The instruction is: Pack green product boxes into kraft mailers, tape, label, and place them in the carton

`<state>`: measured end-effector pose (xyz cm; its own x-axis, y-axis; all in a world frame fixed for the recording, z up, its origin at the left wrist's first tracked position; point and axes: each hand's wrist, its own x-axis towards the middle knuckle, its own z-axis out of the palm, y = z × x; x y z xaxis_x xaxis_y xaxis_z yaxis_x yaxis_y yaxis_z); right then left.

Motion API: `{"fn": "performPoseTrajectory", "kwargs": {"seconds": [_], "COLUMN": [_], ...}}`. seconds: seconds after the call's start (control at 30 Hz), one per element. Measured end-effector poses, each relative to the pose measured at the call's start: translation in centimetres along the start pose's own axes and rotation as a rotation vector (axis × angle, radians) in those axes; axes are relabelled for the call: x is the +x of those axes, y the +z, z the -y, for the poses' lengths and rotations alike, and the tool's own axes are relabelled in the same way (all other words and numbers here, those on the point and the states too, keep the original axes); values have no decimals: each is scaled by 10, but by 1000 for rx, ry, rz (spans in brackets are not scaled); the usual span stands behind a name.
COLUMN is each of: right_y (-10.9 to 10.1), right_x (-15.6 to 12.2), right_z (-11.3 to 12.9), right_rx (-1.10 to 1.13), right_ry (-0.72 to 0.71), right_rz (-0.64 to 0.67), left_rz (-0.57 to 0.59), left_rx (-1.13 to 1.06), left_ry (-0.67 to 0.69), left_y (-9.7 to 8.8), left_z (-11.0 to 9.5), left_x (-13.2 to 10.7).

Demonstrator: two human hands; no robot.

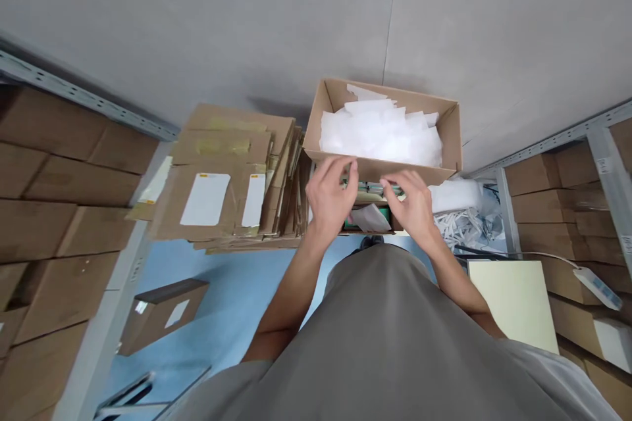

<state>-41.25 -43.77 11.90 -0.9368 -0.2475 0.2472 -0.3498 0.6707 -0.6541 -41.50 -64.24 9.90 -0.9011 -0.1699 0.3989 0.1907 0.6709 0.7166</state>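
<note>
An open cardboard box (447, 120) full of white foam sheets (380, 131) stands against the grey wall. Below its near wall lies a lower box of green and white packets (371, 216). My left hand (330, 196) reaches into that lower box, fingers curled down among the packets. My right hand (412, 200) is beside it, fingers bent over the same packets. What either hand grips is hidden by the fingers and the box wall.
A stack of flattened cardboard boxes (227, 177) with white labels lies left of the hands. Metal shelving with brown cartons (54, 197) flanks both sides. A small carton (160, 312) sits on the blue floor. White packing scraps (464, 223) and a pale board (513, 299) lie right.
</note>
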Motion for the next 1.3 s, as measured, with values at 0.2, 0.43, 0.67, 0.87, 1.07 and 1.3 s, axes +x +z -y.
{"fn": "performPoseTrajectory", "kwargs": {"seconds": [0.2,0.43,0.67,0.87,1.07,1.3], "right_y": [10,23,21,23,27,21], "right_x": [59,68,68,66,64,57], "right_z": [-20,-36,-36,-41,-48,-42], "right_rx": [-102,-88,-20,-41,93,135], "right_ry": [-65,9,7,-3,-4,-16], "right_rz": [-221,-160,-195,-185,-260,-240], "left_rz": [4,240,294,273,119,145], "left_rx": [-44,167,336,323,-66,-481], "left_ry": [95,52,19,42,100,57], "left_y": [37,100,93,62,21,-32], "left_z": [12,30,23,3,-21,-47], "left_x": [123,205,216,212,169,95]}}
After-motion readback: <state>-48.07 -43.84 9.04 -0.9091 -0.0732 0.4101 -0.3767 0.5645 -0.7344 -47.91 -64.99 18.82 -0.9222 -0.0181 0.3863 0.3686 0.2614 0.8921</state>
